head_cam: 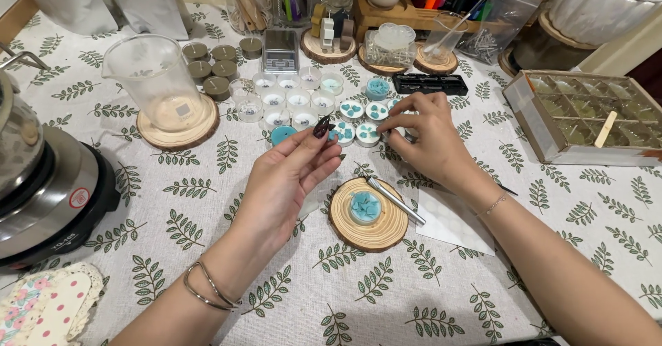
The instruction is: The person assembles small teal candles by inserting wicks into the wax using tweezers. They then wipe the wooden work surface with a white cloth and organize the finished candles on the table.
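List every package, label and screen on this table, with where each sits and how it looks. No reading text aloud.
Digital scale: table's far middle, small silver rectangle, grey screen strip.
Round sticker: front of the black hot plate at left, white with red.
Square label: low on the clear beaker, grey-white.
Clear plastic bag: far right, holds small metal pieces.
Cardboard box: right edge, brown, divided compartments.
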